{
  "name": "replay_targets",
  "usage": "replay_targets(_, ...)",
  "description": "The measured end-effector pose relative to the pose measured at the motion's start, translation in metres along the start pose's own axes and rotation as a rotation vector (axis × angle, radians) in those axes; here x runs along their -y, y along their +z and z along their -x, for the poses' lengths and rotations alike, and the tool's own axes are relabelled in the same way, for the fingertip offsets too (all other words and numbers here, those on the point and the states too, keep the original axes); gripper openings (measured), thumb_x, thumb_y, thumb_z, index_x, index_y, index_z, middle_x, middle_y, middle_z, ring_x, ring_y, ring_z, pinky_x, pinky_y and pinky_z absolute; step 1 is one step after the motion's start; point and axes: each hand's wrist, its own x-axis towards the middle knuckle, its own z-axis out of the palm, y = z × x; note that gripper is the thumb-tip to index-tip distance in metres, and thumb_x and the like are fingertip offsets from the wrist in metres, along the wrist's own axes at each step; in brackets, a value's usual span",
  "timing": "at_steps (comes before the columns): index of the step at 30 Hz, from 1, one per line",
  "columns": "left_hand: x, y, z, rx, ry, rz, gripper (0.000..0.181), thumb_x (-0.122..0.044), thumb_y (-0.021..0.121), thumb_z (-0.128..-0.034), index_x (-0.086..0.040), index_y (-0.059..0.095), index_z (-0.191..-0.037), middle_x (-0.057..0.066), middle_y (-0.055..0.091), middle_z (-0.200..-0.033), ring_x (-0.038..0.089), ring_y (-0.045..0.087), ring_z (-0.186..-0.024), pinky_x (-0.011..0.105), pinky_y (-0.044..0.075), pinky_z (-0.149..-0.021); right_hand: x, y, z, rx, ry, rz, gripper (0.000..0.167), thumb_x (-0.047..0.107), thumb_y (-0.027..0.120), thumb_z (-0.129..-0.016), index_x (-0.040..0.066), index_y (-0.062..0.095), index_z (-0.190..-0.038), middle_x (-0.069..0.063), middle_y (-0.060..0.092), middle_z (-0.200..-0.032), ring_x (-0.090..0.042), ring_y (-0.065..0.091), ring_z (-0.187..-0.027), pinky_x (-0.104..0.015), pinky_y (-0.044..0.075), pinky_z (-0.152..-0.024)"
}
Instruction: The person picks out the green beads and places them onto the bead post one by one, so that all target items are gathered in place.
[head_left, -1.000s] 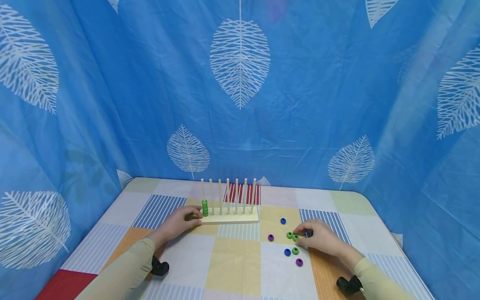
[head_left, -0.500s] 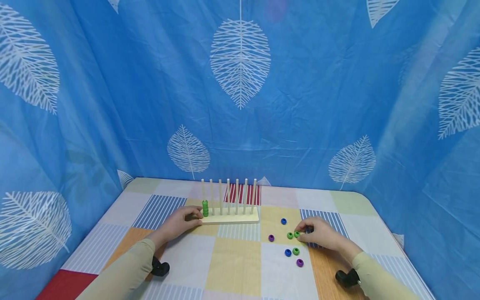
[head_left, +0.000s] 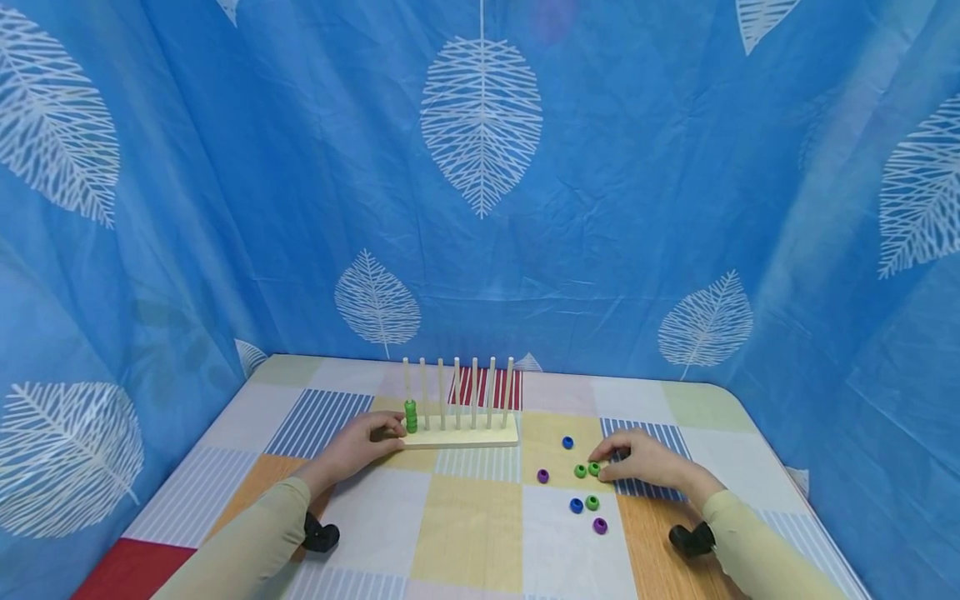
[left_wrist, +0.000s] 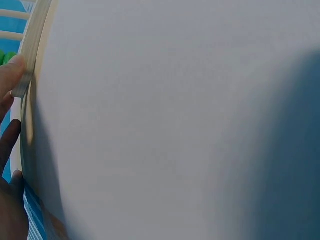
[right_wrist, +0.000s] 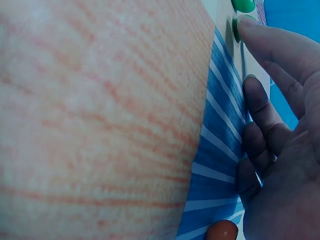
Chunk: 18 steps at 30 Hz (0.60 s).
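In the head view, a pale wooden peg board (head_left: 465,435) with several upright pegs stands on the table. Its leftmost peg carries a short stack of green beads (head_left: 411,418). My left hand (head_left: 360,446) grips the board's left end; the left wrist view shows a thumb on the board's edge (left_wrist: 31,65), beside the green beads. To the right, my right hand (head_left: 641,460) pinches a green bead (head_left: 594,469) between thumb and index finger, low at the cloth. Another green bead (head_left: 581,472) lies just left of it. In the right wrist view the remaining fingers are bent, holding nothing.
Loose beads lie around the right hand: a blue bead (head_left: 567,442) behind, a purple bead (head_left: 543,476) to the left, and several more in front. A patchwork cloth (head_left: 468,533) covers the table. Blue leaf-print curtains (head_left: 480,267) hang around its back and sides.
My right hand has shifted slightly right and back, its fingertips coming together on the green bead, which moved a little with them. The left hand and the peg board have stayed put.
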Motion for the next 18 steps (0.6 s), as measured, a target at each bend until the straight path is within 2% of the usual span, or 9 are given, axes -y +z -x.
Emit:
replay_targets(6, -0.0001, 0.0001, -0.0008, -0.002, -0.008, -0.002, 0.009, -0.020, 0.079, -0.0925, -0.026, 0.074, -0.097, 0.007, 0.061, -0.141, 0.037, 0.048, -0.138, 0.060, 0.032, -0.116, -0.0017, -0.0001, -0.0017, 0.007, 0.005, 0.011, 0.021, 0.024, 0.082, -0.088, 0.018, 0.077, -0.107, -0.001, 0.069, -0.110, -0.024, 0.058, -0.100, -0.043, 0.050, -0.086)
replay_targets(14, -0.0015, 0.0002, -0.0014, 0.003, -0.021, 0.001, 0.009, -0.020, 0.079, -0.0924, -0.026, 0.074, -0.097, 0.007, 0.061, -0.142, 0.037, 0.047, -0.138, 0.060, 0.031, -0.117, -0.0015, 0.0010, -0.0001, -0.004, -0.004, 0.006, 0.019, 0.024, 0.082, -0.088, 0.018, 0.077, -0.106, -0.001, 0.068, -0.110, -0.024, 0.057, -0.099, -0.043, 0.049, -0.086)
replay_targets(18, -0.0005, 0.0002, -0.0016, 0.003, -0.008, 0.006, 0.008, -0.020, 0.078, -0.0932, -0.025, 0.074, -0.097, 0.009, 0.060, -0.142, 0.037, 0.047, -0.138, 0.059, 0.032, -0.116, -0.0013, 0.0006, -0.0002, 0.007, -0.002, -0.020, 0.020, 0.022, 0.081, -0.089, 0.016, 0.077, -0.107, -0.002, 0.068, -0.110, -0.025, 0.057, -0.100, -0.043, 0.050, -0.086)
